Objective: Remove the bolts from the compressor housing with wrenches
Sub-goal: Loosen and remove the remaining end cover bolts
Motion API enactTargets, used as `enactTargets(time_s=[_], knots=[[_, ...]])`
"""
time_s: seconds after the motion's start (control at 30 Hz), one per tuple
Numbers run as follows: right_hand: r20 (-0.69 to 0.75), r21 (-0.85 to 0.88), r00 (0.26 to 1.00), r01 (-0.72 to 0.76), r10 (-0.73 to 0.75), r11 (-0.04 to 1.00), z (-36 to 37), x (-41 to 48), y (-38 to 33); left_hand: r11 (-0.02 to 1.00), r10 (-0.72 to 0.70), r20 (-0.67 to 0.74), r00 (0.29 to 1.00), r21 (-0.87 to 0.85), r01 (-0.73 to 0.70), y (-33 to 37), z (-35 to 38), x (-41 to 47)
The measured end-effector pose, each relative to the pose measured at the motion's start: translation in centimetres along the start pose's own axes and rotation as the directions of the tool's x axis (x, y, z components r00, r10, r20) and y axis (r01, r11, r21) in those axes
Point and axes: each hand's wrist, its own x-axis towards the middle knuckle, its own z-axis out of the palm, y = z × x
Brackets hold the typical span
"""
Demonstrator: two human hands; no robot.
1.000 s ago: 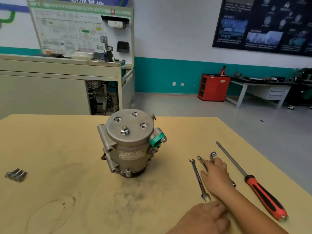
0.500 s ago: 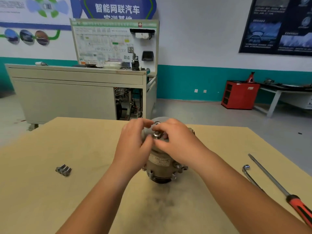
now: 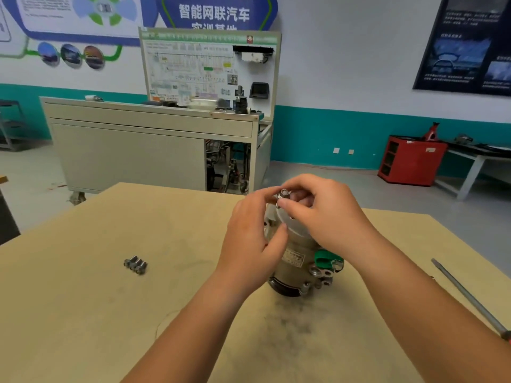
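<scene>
The grey metal compressor (image 3: 297, 252) stands upright on the tan table (image 3: 83, 313), with a green cap on its right side. Both hands hover over its top plate. My right hand (image 3: 326, 217) pinches a small silver bolt (image 3: 283, 195) between thumb and fingers, just above the plate. My left hand (image 3: 254, 244) lies against the compressor's left side, its fingertips reaching up to the same bolt. Much of the top plate is hidden by the hands.
Several loose bolts (image 3: 135, 264) lie together on the table to the left. A long screwdriver (image 3: 470, 298) lies near the right edge. A grey training bench (image 3: 154, 150) and a red cabinet (image 3: 412, 160) stand beyond the table.
My right hand left the wrenches on the table. Both hands came to the compressor's top, and the bolt now sits a little higher in my fingers than half a second ago.
</scene>
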Motion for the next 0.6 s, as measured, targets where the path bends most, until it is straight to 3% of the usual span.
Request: enactTargets(time_s=[0.13,0.23,0.3,0.4,0.5,0.6], knots=[[0.06,0.293,0.998,-0.014,-0.004,0.956,4.5,-1.6,-3.0,0.999,0.015,-0.128,0.992,0.046,-0.01,-2.1,-3.5,-3.7],[0.197,0.519,0.979,-0.146,0.049,0.842,10.7,-2.1,-3.8,0.986,-0.124,-0.114,0.986,0.096,0.135,-5.3,-6.2,-7.0],[0.292,0.58,0.952,-0.256,0.096,0.774,15.3,-1.9,-3.6,0.955,-0.252,-0.061,0.966,0.143,0.259,-7.5,-7.8,-8.7],[0.361,0.495,0.919,-0.333,0.159,0.802,21.5,-1.2,-2.9,0.877,-0.421,0.026,0.907,0.267,0.399,-10.9,-9.8,-10.5],[0.377,0.257,0.91,-0.282,0.173,0.924,26.0,-0.5,-2.1,0.758,-0.55,0.093,0.83,0.471,0.45,-14.0,-11.2,-11.8],[0.386,0.134,0.91,-0.219,0.152,0.967,28.6,0.2,-1.6,0.621,-0.646,0.096,0.757,0.643,0.449,-16.0,-11.6,-12.4]])
